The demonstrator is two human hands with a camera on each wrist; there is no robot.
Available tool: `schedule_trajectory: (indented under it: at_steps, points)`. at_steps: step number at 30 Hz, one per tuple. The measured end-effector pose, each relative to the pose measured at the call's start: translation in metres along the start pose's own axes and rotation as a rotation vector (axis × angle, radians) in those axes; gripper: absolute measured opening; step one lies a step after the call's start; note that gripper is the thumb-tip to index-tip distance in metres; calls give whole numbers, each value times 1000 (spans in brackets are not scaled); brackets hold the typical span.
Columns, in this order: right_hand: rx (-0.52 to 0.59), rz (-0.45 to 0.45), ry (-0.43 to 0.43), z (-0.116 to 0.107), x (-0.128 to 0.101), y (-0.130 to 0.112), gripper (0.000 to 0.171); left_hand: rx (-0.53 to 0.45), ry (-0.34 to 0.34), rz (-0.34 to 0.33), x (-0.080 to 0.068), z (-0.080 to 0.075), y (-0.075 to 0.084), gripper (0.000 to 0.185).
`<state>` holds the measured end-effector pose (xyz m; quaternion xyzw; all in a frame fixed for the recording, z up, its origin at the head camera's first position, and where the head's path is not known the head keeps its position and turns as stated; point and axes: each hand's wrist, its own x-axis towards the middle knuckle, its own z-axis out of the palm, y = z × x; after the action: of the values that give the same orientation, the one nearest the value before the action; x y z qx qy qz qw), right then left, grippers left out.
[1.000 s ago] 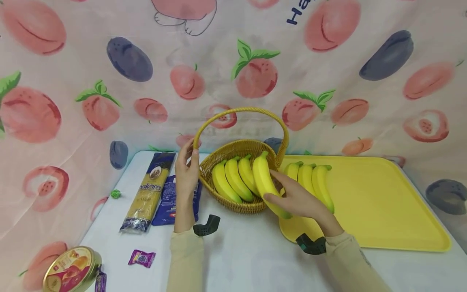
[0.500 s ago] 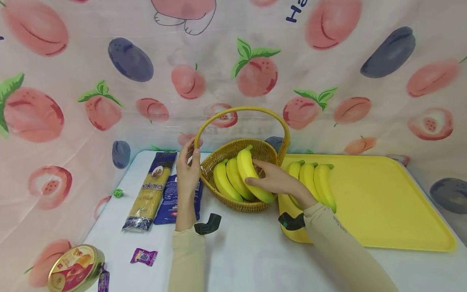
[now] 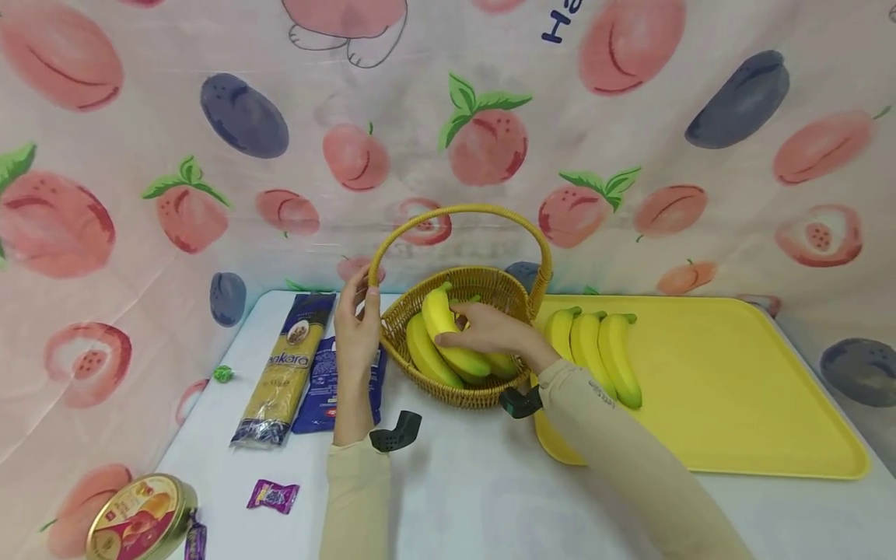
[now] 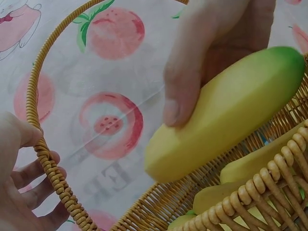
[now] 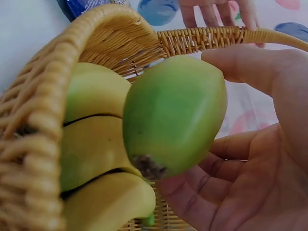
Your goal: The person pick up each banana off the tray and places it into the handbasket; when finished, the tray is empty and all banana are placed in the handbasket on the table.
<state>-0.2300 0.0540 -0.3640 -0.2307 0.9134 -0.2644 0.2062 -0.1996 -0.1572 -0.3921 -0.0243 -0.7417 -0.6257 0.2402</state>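
One banana (image 4: 231, 115) is held tilted over the basket (image 3: 462, 398) by the right hand (image 3: 486, 327), thumb and fingers bent around it. If it were released too high, it might be sent rolling off the rounded backs of the three bananas beneath (image 5: 94, 149), or its green tip might be caught on the near rim. One foot of the handle (image 3: 462, 209) is loosely encircled by the left hand (image 3: 358, 323); were it tugged, the basket could be tipped. The bananas are smooth and faceted, yellow with green ends. The basket is woven from wicker, its arched handle tightly wrapped. The tray (image 3: 742, 389), by which three more bananas (image 3: 619, 362) are borne, is flat and round-cornered. Behind, a creased cloth (image 3: 392, 101) is printed with fruit.
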Motion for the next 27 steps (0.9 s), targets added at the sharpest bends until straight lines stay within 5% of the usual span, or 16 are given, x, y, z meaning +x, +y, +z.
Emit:
schedule_trajectory:
  at_steps: [9,18,27]
  points:
    - [-59,-17,-86,-2,21,-9,81,-1,4,5,0,1,1,33]
    - [-44,17,-195,2,36,-21,86,2,-29,-32,-9,-2,32,36]
    - [0,39,-247,12,42,-29,86,0,-34,-47,-9,-2,35,36]
